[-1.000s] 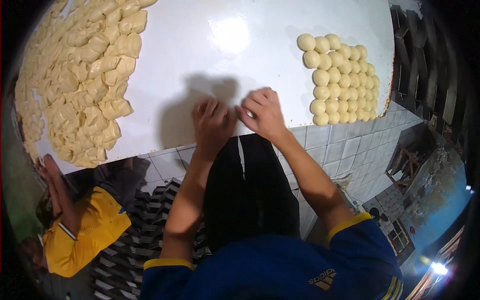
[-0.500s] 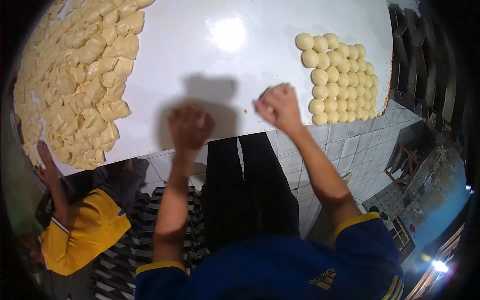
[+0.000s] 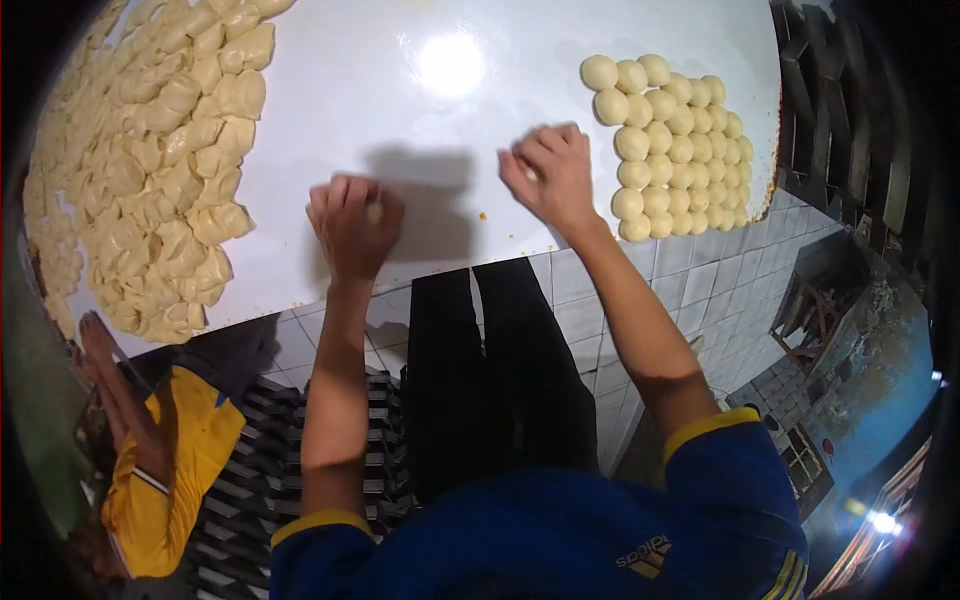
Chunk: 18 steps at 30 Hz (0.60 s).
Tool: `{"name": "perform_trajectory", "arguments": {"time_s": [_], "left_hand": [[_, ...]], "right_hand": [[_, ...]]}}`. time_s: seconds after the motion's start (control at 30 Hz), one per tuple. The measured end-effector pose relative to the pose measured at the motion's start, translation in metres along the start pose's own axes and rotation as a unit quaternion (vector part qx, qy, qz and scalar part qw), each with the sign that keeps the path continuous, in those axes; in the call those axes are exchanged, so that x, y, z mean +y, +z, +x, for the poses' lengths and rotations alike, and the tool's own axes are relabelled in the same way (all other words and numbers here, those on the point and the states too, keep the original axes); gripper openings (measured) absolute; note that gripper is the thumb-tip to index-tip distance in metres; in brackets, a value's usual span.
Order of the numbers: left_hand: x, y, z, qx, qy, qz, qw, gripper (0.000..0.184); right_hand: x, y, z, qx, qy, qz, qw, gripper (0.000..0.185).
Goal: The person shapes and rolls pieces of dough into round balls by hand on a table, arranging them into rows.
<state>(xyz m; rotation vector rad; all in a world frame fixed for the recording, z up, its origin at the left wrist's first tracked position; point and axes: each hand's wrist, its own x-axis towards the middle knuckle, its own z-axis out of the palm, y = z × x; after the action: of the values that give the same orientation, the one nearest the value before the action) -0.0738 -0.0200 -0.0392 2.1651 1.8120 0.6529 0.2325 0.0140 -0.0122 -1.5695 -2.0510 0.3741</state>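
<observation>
My left hand (image 3: 350, 225) is curled over a small piece of dough, partly visible between thumb and fingers, on the white table (image 3: 400, 120). Cupped the same way, my right hand (image 3: 560, 175) closes round another dough piece, of which only a pale bit shows. Rows of smooth round dough balls (image 3: 680, 150) lie just to the right of that hand. Left of my left hand spreads a large heap of rough-cut dough pieces (image 3: 170, 170).
A co-worker in a yellow shirt (image 3: 190, 450) stands at the table's left end, hands near the heap. Dark slatted racks (image 3: 260, 500) stand below on the left, and more slats (image 3: 830, 110) at the right. Small dough crumbs dot the table's near edge.
Both my hands have shifted a little up and left over the table, fingers still curled. The co-worker has turned and moved lower, with both hands now close together.
</observation>
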Motion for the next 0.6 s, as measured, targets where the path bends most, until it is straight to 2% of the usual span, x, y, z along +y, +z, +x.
{"name": "perform_trajectory", "arguments": {"time_s": [0.03, 0.1, 0.13, 0.17, 0.2, 0.3, 0.33, 0.37, 0.43, 0.5, 0.53, 0.6], "left_hand": [[0.013, 0.0, 0.027, 0.003, -0.014, -0.011, 1.0, 0.018], [0.04, 0.005, 0.035, 0.001, -0.029, -0.022, 0.999, 0.018], [0.052, 0.012, 0.026, -0.009, -0.012, -0.06, 0.998, 0.018], [0.062, 0.015, 0.015, -0.02, 0.003, -0.099, 0.995, 0.018], [0.067, 0.018, -0.008, -0.015, 0.023, -0.078, 0.997, 0.017], [0.029, 0.009, -0.042, 0.001, 0.042, -0.074, 0.996, 0.016], [0.016, 0.0, -0.031, 0.0, 0.034, -0.048, 0.998, 0.014], [0.017, -0.004, -0.016, -0.002, 0.033, -0.047, 0.998, 0.014], [0.016, -0.003, 0.024, 0.002, -0.034, -0.022, 0.999, 0.013], [0.044, 0.008, 0.034, 0.021, -0.018, -0.039, 0.999, 0.012], [0.056, 0.017, 0.026, 0.011, -0.003, -0.067, 0.998, 0.012], [0.071, 0.016, -0.003, -0.035, 0.018, -0.094, 0.995, 0.013]], "right_hand": [[-0.007, 0.015, 0.016, 0.045, 0.004, 0.015, 0.999, 0.025], [-0.032, 0.031, 0.02, 0.012, 0.016, 0.034, 0.999, 0.023], [-0.042, 0.034, 0.006, -0.046, 0.044, 0.059, 0.996, 0.02], [-0.051, 0.032, -0.01, -0.039, 0.015, 0.059, 0.997, 0.019], [-0.053, 0.025, -0.028, -0.046, 0.002, 0.075, 0.996, 0.02], [-0.016, 0.004, -0.05, -0.036, -0.03, 0.067, 0.997, 0.023], [0.004, -0.004, -0.041, -0.061, -0.025, 0.052, 0.996, 0.024], [0.008, -0.01, -0.025, -0.061, -0.009, -0.014, 0.998, 0.024], [0.001, 0.012, 0.01, 0.04, -0.023, 0.004, 0.999, 0.023], [-0.023, 0.027, 0.02, 0.001, -0.004, 0.038, 0.999, 0.021], [-0.035, 0.029, 0.009, -0.04, 0.02, 0.037, 0.998, 0.021], [-0.048, 0.023, -0.025, -0.048, -0.003, 0.085, 0.995, 0.022]]}}
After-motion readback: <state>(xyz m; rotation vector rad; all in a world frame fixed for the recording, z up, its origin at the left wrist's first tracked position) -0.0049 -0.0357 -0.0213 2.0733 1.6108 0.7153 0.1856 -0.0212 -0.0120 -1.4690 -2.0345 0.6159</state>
